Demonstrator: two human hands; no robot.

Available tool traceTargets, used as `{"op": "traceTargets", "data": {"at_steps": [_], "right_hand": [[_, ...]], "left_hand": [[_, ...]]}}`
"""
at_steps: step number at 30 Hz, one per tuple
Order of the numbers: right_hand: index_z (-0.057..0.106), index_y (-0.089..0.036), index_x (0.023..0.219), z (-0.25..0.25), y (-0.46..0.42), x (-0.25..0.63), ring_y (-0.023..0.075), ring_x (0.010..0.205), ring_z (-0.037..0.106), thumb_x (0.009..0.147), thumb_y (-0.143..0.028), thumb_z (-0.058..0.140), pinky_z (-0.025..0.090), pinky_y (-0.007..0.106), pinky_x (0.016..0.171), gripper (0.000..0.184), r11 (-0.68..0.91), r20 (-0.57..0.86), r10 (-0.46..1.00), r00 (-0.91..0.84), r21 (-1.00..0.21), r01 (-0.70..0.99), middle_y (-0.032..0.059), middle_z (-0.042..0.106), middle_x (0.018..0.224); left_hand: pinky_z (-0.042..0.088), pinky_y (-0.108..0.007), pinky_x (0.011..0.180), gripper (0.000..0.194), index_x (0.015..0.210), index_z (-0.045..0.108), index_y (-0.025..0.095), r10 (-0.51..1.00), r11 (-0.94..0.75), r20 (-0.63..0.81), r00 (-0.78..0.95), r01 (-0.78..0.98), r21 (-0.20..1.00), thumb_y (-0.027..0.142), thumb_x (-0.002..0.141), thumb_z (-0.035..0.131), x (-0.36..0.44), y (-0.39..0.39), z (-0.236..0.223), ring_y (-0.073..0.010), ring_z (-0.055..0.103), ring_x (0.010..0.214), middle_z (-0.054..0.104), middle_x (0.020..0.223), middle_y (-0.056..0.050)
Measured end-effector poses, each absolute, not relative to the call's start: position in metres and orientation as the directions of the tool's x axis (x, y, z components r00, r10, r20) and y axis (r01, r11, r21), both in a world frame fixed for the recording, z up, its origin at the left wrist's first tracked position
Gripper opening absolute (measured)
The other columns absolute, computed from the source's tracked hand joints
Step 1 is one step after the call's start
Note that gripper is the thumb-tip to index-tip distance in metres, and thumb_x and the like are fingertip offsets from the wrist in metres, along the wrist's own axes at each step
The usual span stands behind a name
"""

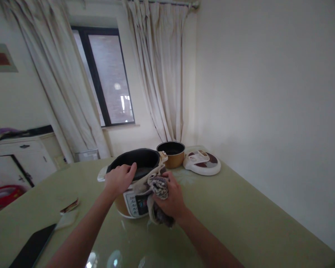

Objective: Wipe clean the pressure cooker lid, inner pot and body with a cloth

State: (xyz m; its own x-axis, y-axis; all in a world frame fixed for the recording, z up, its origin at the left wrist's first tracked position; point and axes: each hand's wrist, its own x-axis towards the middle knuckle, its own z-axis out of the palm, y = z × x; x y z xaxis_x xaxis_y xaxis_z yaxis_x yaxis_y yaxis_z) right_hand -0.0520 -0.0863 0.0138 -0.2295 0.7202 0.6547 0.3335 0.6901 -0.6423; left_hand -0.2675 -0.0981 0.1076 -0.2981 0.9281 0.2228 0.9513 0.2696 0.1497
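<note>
An electric pressure cooker (128, 204) stands lidless on the table, its control panel facing me and its dark inside showing. My left hand (119, 179) grips the cooker's near left rim, the thumb lying over the edge and the other fingers mostly hidden. A bunched grey-brown cloth (159, 187) is in my right hand (173, 195), closed around it. Part of the cloth drapes along the cooker's front right rim, and its lower end hangs beside the control panel. Behind the cooker sits a round inner pot (174, 160), dark inside and golden outside. To its right lies the white and brown lid (203, 163).
The greenish glossy table (240, 223) meets a white wall on the right. A black flat object (33, 245) and a small packet (69, 206) lie at the left. Beyond the table are a white cabinet (25, 163), a red basin (5, 197) and curtains (167, 74).
</note>
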Motion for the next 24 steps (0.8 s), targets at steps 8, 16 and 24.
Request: {"op": "traceTargets", "data": {"at_steps": [8,16,24], "right_hand": [[0.068,-0.026,0.099,-0.057,-0.088,-0.049,0.0293,0.095,0.077,0.072,-0.020,0.065,0.061,0.044,0.092,0.027,0.415,0.405,0.909,-0.093,-0.874,0.253,0.0065,0.079,0.098],[0.066,-0.027,0.104,-0.016,-0.076,-0.053,0.0304,0.098,0.072,0.079,-0.019,0.067,0.060,0.049,0.095,0.027,0.524,0.539,0.841,0.051,-0.834,0.175,0.0088,0.075,0.105],[0.075,-0.023,0.112,0.064,-0.066,-0.066,0.0304,0.118,0.061,0.081,-0.029,0.078,0.053,0.046,0.106,0.032,0.682,0.690,0.689,-0.224,-0.511,0.523,0.0111,0.065,0.123]], "left_hand": [[0.053,-0.046,0.086,0.070,0.100,0.083,0.025,0.937,0.261,0.203,-0.284,0.957,0.129,0.057,0.104,0.021,-0.265,-0.101,0.110,-0.0400,0.076,0.105,0.082,0.110,-0.017],[0.051,-0.038,0.082,0.077,0.076,0.075,0.026,0.944,0.037,0.263,-0.199,0.856,0.516,0.056,0.105,0.010,-0.284,-0.105,0.105,-0.0253,0.071,0.087,0.077,0.085,-0.005],[0.052,-0.047,0.117,0.069,0.161,0.026,0.007,0.377,0.182,0.509,-0.773,0.601,0.778,0.046,0.104,0.018,-0.298,-0.119,-0.019,-0.0336,0.050,0.150,0.042,0.162,-0.028]]}}
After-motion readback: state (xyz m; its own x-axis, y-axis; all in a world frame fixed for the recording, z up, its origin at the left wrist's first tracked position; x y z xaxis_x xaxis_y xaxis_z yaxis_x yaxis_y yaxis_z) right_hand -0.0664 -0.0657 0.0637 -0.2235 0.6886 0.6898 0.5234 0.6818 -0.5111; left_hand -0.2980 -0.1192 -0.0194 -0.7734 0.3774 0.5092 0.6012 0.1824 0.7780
